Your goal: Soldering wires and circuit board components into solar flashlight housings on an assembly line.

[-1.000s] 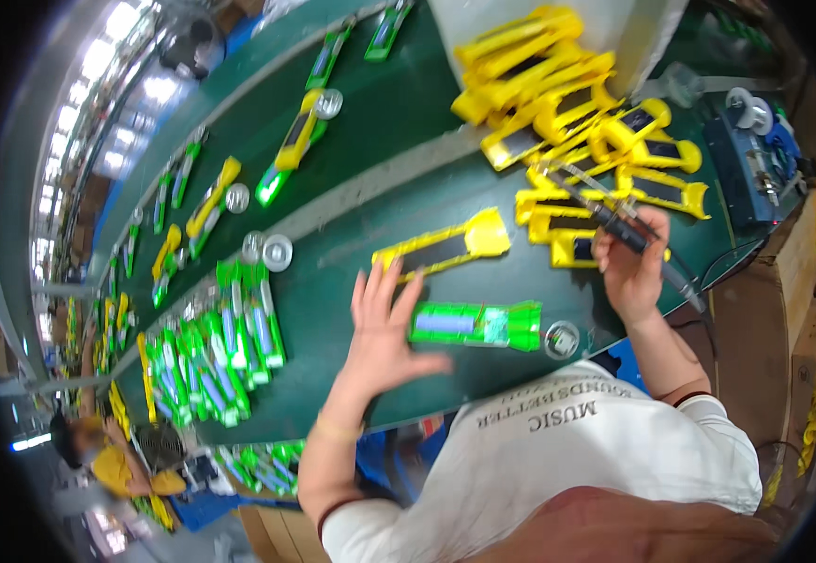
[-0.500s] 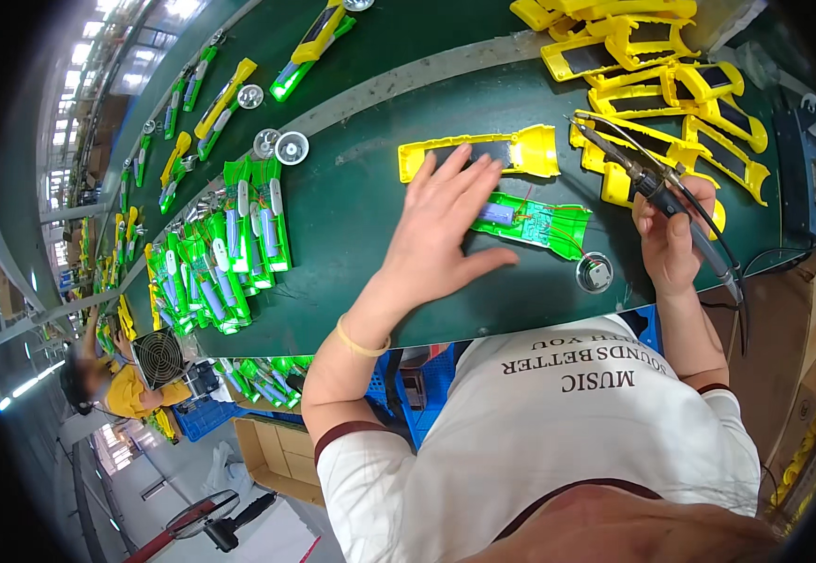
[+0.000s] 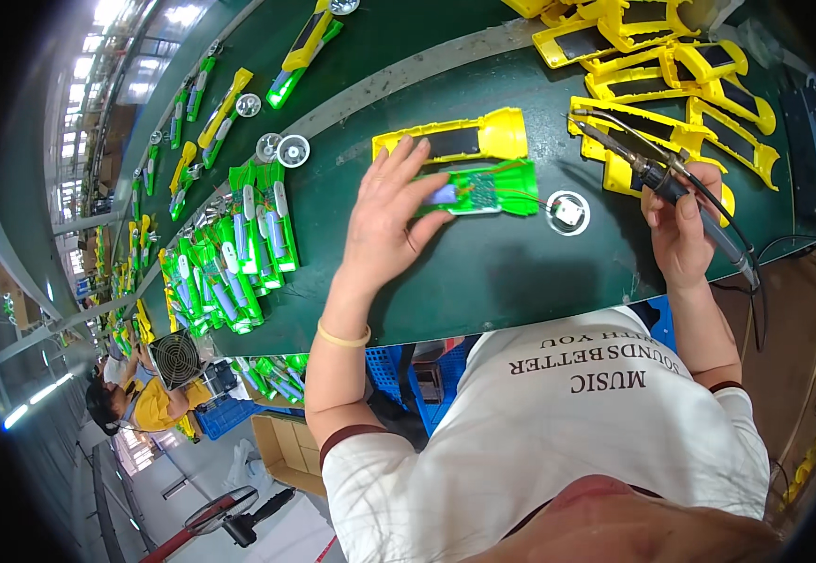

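Observation:
My left hand (image 3: 391, 214) lies flat with spread fingers on the left end of a green plastic half-shell (image 3: 483, 194) that holds a circuit board and thin wires. A yellow half-shell (image 3: 455, 141) lies just beyond it. A small round white part (image 3: 568, 212) sits to the right of the green piece, joined by a wire. My right hand (image 3: 682, 228) grips a dark soldering iron (image 3: 657, 175) with a cable; its tip points up-left, apart from the green piece.
The work lies on a dark green bench (image 3: 483, 281). A pile of yellow shells (image 3: 661, 66) fills the far right. Rows of green shells (image 3: 239, 244) lie at left. Two round reflectors (image 3: 281, 148) sit near them. Another person in yellow (image 3: 145, 403) sits lower left beside a small fan (image 3: 175, 358).
My head has come closer over the bench. My left hand has settled onto the green shell. The right hand with the soldering iron has stayed to the right.

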Motion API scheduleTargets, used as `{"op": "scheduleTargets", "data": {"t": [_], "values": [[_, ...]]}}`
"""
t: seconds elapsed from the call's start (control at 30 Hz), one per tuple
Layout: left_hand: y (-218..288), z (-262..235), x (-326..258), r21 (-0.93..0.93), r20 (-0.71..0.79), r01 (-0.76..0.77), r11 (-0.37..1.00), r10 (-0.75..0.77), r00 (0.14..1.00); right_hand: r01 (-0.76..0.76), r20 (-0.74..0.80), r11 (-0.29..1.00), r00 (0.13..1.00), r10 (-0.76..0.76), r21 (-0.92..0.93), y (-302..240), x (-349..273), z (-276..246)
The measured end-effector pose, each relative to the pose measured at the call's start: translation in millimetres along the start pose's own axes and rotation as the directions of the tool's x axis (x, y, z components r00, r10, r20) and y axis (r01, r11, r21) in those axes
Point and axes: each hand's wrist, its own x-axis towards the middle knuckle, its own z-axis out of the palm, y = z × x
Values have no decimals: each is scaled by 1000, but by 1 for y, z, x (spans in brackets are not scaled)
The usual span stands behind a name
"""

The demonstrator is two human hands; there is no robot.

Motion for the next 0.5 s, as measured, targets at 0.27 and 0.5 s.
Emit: {"op": "scheduleTargets", "data": {"t": [0.27, 0.5], "values": [[-7, -3, 6, -151, 117, 127, 980, -110, 987, -81, 15, 991, 997, 80, 102, -1, 2, -2], [27, 16, 14, -162, -220, 209, 965, -241, 945, -279, 82, 933, 960, 267, 229, 0, 13, 23]]}}
